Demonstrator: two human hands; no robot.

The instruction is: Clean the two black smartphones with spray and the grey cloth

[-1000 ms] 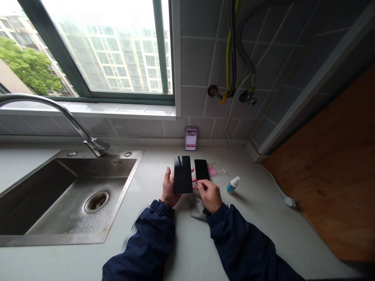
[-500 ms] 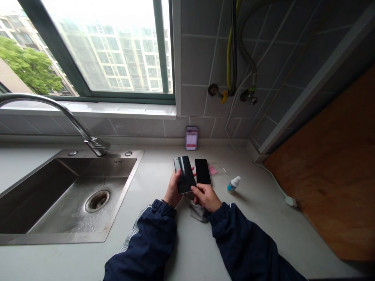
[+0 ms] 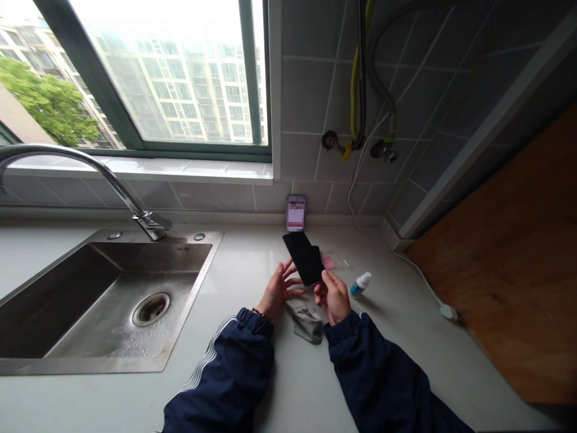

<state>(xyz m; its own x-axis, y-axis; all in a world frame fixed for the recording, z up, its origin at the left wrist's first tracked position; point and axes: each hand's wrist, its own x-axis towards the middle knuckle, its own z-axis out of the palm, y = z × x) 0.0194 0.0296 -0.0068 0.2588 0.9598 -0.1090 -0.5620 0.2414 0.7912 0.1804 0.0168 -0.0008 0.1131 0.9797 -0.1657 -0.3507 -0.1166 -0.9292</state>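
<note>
My right hand (image 3: 334, 294) pinches a black smartphone (image 3: 300, 260) by its lower right corner, tilted above the counter. My left hand (image 3: 278, 290) is open, its fingers spread beside the phone's lower left edge; I cannot tell whether they touch it. Mostly hidden behind the held phone, a second black phone (image 3: 317, 255) lies on the counter. A crumpled grey cloth (image 3: 307, 322) rests below, between my wrists. To the right stands a small spray bottle (image 3: 359, 285) with a white top and blue label. A pink piece (image 3: 329, 263) in clear plastic lies behind my right hand.
A phone with a lit screen (image 3: 296, 211) leans against the tiled wall. On the left, a steel sink (image 3: 193, 300) is set into the white counter (image 3: 234, 400), with a curved faucet (image 3: 110, 180) over it. A white cable and plug (image 3: 448, 311) lie at the right by a wooden panel (image 3: 509, 252).
My left hand has let go of the phone and spread its fingers. My right hand has moved slightly right with the phone, which now overlaps the second phone and is tilted further.
</note>
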